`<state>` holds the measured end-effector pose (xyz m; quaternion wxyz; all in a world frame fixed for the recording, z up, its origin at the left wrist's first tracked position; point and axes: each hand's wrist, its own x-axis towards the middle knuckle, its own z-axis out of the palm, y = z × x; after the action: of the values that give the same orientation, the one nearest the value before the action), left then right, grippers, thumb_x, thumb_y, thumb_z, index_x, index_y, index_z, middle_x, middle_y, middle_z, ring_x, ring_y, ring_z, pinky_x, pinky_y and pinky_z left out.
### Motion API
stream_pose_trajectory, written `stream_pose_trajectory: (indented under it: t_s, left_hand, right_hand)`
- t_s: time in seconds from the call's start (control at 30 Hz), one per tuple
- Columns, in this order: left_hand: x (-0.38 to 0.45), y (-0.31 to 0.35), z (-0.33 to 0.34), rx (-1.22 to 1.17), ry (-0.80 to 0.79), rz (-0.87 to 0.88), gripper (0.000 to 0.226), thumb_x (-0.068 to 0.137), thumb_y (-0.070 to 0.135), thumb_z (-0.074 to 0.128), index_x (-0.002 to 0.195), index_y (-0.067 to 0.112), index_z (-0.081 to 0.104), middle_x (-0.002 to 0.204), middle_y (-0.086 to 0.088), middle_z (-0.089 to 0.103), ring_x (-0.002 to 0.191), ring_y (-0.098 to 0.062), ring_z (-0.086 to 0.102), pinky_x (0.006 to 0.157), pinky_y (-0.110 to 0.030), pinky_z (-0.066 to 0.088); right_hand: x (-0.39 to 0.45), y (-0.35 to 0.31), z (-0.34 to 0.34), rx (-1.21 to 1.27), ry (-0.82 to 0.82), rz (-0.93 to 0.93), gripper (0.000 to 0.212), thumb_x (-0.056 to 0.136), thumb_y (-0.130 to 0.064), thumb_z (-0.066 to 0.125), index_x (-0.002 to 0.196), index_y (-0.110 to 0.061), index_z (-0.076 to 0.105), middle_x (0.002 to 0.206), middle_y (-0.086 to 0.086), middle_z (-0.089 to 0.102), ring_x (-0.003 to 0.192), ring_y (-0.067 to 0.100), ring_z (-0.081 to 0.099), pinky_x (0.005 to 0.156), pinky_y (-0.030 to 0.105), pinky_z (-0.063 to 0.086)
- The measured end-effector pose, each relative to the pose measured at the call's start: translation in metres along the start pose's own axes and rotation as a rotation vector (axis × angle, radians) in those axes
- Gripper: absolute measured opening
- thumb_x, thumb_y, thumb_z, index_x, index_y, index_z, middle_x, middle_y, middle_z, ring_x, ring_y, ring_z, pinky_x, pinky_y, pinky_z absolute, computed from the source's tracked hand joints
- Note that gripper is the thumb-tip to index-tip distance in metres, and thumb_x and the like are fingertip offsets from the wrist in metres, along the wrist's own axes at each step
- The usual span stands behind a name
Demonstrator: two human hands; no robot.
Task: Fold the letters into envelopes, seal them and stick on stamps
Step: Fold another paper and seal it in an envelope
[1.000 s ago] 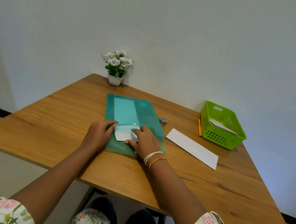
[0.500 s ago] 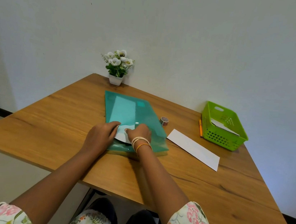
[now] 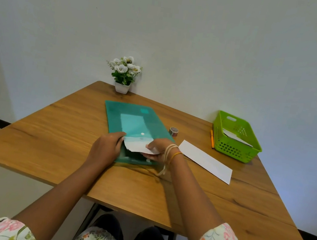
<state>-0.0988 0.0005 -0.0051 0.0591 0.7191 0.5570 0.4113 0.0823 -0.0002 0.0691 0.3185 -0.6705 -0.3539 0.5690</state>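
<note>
Nearest the viewer, both hands work at the near end of a teal plastic folder (image 3: 139, 121) lying flat on the wooden table (image 3: 49, 145). A pale sheet shows through the folder's translucent cover; how many sheets lie inside cannot be told. At the folder's near opening a white sheet of paper (image 3: 137, 146) sticks partly out.

The left hand (image 3: 106, 149) rests on the folder's near left corner, fingers curved over its edge, fingertips touching the left end of the white sheet. The right hand (image 3: 156, 149) is turned palm up, thumb above and fingers beneath the sheet's right end, pinching it. Bracelets circle the right wrist.

To the right of the folder, apart from it, a white envelope (image 3: 205, 161) lies flat on the table. Beyond it, just beside the folder's right edge, sits a small tape roll (image 3: 174, 131).

Farther right, a green plastic basket (image 3: 237, 138) holds white paper, leaning inside; its kind cannot be told. An orange pencil (image 3: 212, 139) lies along the basket's left wall.

At the far edge, against the wall, stands a potted plant (image 3: 124, 75) with white flowers.
</note>
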Motion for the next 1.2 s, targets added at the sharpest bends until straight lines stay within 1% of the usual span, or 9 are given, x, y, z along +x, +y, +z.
stream_pose_trajectory:
  t_s: [0.1, 0.3, 0.47, 0.53, 0.6, 0.73, 0.97, 1.07, 1.2]
  left_hand:
    - [0.002, -0.003, 0.003, -0.003, -0.066, -0.061, 0.029, 0.094, 0.019, 0.054, 0.119, 0.014, 0.067, 0.116, -0.010, 0.069, 0.104, -0.030, 0.063, 0.087, -0.038, 0.050]
    - [0.004, -0.006, 0.001, -0.072, -0.129, -0.119, 0.033, 0.096, 0.029, 0.045, 0.116, 0.016, 0.068, 0.116, -0.009, 0.069, 0.105, -0.028, 0.062, 0.088, -0.037, 0.049]
    - [0.005, -0.004, -0.005, -0.188, -0.153, -0.184, 0.062, 0.090, 0.058, 0.025, 0.098, 0.022, 0.074, 0.101, -0.010, 0.072, 0.097, -0.029, 0.063, 0.081, -0.038, 0.048]
    - [0.005, -0.004, -0.008, -0.169, -0.157, -0.200, 0.069, 0.086, 0.068, 0.026, 0.081, 0.017, 0.072, 0.083, -0.010, 0.070, 0.088, -0.032, 0.062, 0.073, -0.038, 0.045]
    - [0.006, -0.004, -0.008, -0.091, -0.179, -0.184, 0.067, 0.082, 0.073, 0.035, 0.093, 0.018, 0.072, 0.090, -0.006, 0.071, 0.091, -0.030, 0.061, 0.080, -0.040, 0.048]
    - [0.007, 0.001, -0.007, 0.021, -0.143, -0.140, 0.048, 0.086, 0.035, 0.064, 0.131, 0.019, 0.054, 0.119, -0.007, 0.065, 0.111, -0.030, 0.056, 0.099, -0.044, 0.042]
    - [0.003, 0.008, 0.006, 0.379, -0.149, 0.161, 0.051, 0.072, -0.001, 0.067, 0.120, 0.017, 0.064, 0.140, -0.012, 0.051, 0.134, -0.028, 0.043, 0.112, -0.061, 0.012]
    - [-0.001, 0.028, 0.016, 0.352, -0.244, 0.261, 0.045, 0.087, 0.015, 0.054, 0.132, 0.018, 0.054, 0.149, -0.004, 0.042, 0.141, -0.022, 0.033, 0.116, -0.055, 0.005]
    - [-0.004, 0.047, 0.033, 0.279, -0.384, 0.158, 0.055, 0.099, 0.044, 0.032, 0.149, 0.021, 0.030, 0.156, 0.002, 0.028, 0.145, -0.015, 0.023, 0.117, -0.052, 0.000]
  right_hand:
    - [-0.019, 0.001, -0.035, -0.008, -0.111, 0.082, 0.014, 0.092, 0.004, 0.053, 0.103, -0.005, 0.051, 0.090, 0.011, 0.058, 0.071, 0.019, 0.064, 0.045, 0.023, 0.056]
    - [-0.069, -0.014, -0.111, -0.161, -0.074, 0.009, 0.010, 0.091, -0.003, 0.053, 0.083, -0.006, 0.057, 0.053, 0.003, 0.064, 0.041, 0.007, 0.059, 0.037, 0.014, 0.045]
    - [-0.104, -0.024, -0.166, -0.132, 0.056, -0.083, 0.017, 0.091, -0.006, 0.048, 0.080, -0.001, 0.059, 0.049, 0.003, 0.061, 0.036, 0.006, 0.053, 0.034, 0.013, 0.041]
    - [-0.110, -0.026, -0.179, -0.075, 0.082, -0.091, 0.013, 0.091, -0.006, 0.050, 0.082, -0.001, 0.059, 0.052, 0.005, 0.062, 0.037, 0.008, 0.055, 0.035, 0.015, 0.044]
    - [-0.113, -0.027, -0.184, -0.046, 0.091, -0.101, 0.008, 0.089, -0.006, 0.054, 0.084, -0.002, 0.059, 0.059, 0.007, 0.063, 0.038, 0.010, 0.057, 0.036, 0.017, 0.047]
    - [-0.103, -0.021, -0.175, 0.011, 0.098, -0.149, 0.005, 0.088, -0.005, 0.056, 0.085, -0.005, 0.059, 0.072, 0.010, 0.065, 0.049, 0.013, 0.064, 0.045, 0.020, 0.051]
    - [-0.066, 0.015, -0.137, 0.073, 0.125, -0.106, 0.012, 0.091, 0.001, 0.049, 0.082, -0.006, 0.051, 0.078, 0.012, 0.057, 0.069, 0.021, 0.058, 0.041, 0.020, 0.051]
    - [-0.047, 0.030, -0.115, 0.059, 0.144, -0.085, 0.007, 0.091, -0.002, 0.050, 0.097, -0.006, 0.051, 0.085, 0.011, 0.058, 0.073, 0.022, 0.058, 0.046, 0.024, 0.052]
    - [-0.034, 0.035, -0.089, 0.078, 0.170, -0.064, 0.020, 0.091, 0.000, 0.053, 0.110, -0.004, 0.047, 0.110, 0.019, 0.055, 0.097, 0.033, 0.058, 0.053, 0.034, 0.054]
